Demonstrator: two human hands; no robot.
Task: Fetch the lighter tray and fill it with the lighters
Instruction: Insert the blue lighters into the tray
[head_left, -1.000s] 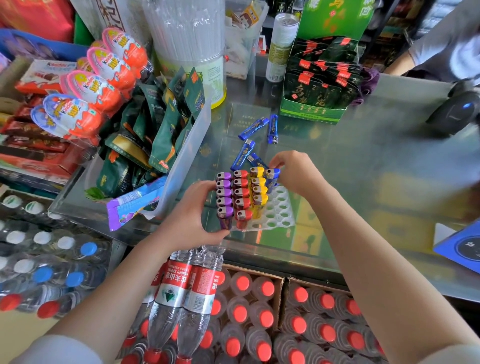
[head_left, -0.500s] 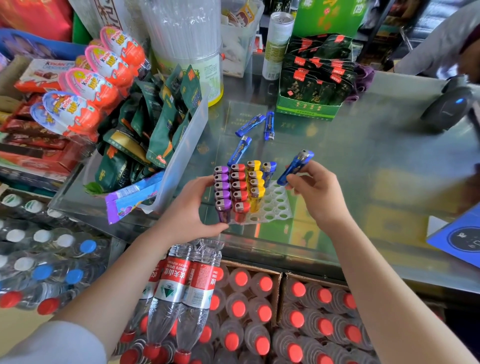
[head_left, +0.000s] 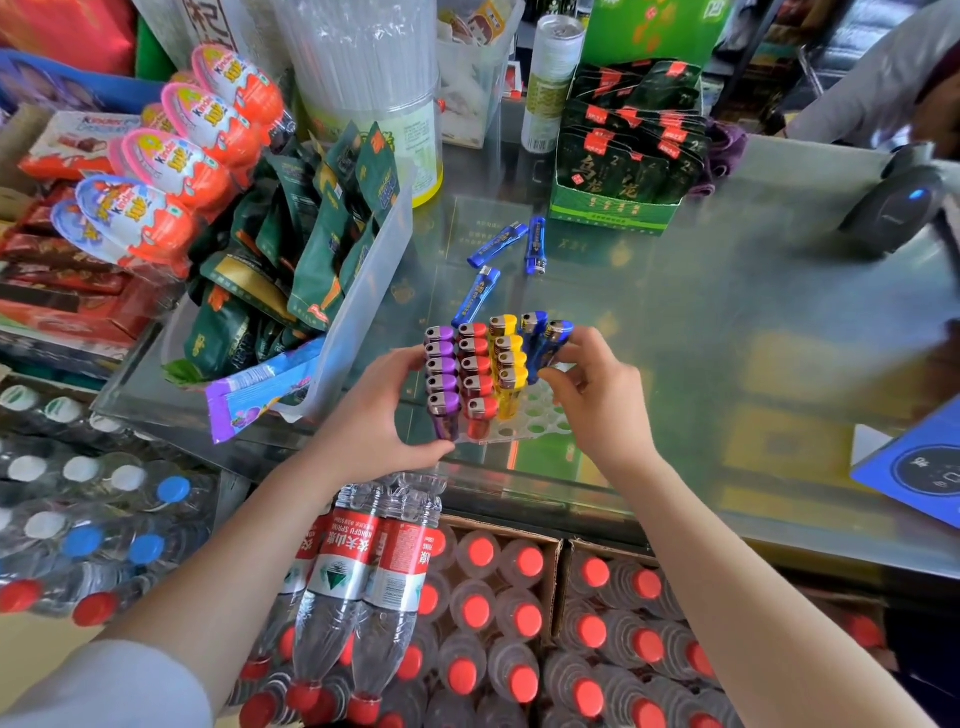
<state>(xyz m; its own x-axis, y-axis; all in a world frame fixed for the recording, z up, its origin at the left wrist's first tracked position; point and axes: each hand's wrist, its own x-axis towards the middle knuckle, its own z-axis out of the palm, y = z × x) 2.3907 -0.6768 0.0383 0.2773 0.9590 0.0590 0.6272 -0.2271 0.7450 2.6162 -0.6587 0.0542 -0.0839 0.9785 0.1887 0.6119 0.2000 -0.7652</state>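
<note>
L hand (head_left: 374, 415) gripped tray (head_left: 540, 421) edge, R hand (head_left: 597, 395) pinched blue lighter (head_left: 550, 345) over row 4; best lowered upright, tray braced.

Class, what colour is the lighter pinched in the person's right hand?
Blue, with a silver metal top: lighter, right hand, head view.

- I see the white lighter tray (head_left: 537, 418) on the glass, holding upright purple, red, yellow and blue lighters (head_left: 475, 364).
- Three loose blue lighters (head_left: 477, 296) lie flat just beyond.
</note>
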